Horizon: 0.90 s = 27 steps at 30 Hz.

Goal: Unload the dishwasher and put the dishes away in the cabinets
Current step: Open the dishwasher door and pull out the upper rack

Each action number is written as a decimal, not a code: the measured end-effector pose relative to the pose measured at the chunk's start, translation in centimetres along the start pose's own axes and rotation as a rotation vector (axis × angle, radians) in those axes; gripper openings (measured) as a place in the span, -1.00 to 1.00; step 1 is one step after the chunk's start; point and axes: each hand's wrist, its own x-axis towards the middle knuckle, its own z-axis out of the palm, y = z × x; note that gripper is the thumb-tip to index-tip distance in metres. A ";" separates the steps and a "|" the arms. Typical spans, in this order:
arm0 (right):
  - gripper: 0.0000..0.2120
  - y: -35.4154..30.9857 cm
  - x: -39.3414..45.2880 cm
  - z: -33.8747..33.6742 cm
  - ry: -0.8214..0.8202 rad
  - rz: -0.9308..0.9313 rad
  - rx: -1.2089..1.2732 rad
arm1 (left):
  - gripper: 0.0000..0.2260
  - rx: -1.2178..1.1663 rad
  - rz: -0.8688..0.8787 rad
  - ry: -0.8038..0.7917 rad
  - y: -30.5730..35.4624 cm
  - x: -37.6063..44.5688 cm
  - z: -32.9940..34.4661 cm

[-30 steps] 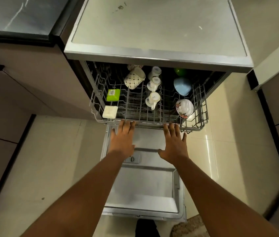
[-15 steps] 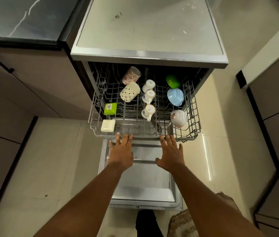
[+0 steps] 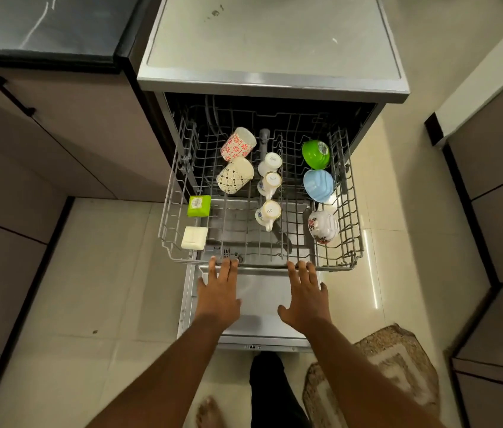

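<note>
Cream floor tiles (image 3: pixel 96 273) surround an open stainless dishwasher (image 3: pixel 272 47), its door (image 3: pixel 259 304) lying flat beneath both hands. Grey wire upper rack (image 3: pixel 353 211) sits ahead of the fingertips. Contents: beyond the left hand (image 3: pixel 218 296), a white rectangular lidded box (image 3: pixel 194 238) and a green rectangular box (image 3: pixel 198 206), both off to its left; farther ahead, a cream patterned mug (image 3: pixel 234 176) and a red-flowered mug (image 3: pixel 238 145). Between the hands and beyond, three small white cups (image 3: pixel 268 180) in a row. Beyond the right hand (image 3: pixel 305 296), a floral white bowl (image 3: pixel 322 227), then a pale blue bowl (image 3: pixel 318 185), then a green bowl (image 3: pixel 316 154).

Both hands spread flat, palms down, fingertips touching the rack's front rail; whether they curl under it, cannot tell.

Versus 0.5 s ago: rack extends farther out; more of its rear wires show.

Edges: brown cabinets flank both sides; a patterned mat (image 3: pixel 376 384) lies right of the right forearm. Bare floor left of the left arm.
</note>
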 end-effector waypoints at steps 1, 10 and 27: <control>0.01 0.0 -0.6 0.2 -0.002 0.004 0.000 | -0.16 0.005 -0.004 -0.008 0.2 -0.6 0.1; 0.02 -1.1 -3.5 1.4 -0.001 0.004 0.034 | -0.14 0.006 -0.010 0.003 -0.3 -3.7 0.6; 0.03 0.2 -6.0 0.6 -0.138 -0.007 -0.050 | -0.09 -0.060 0.033 -0.150 0.1 -6.1 0.3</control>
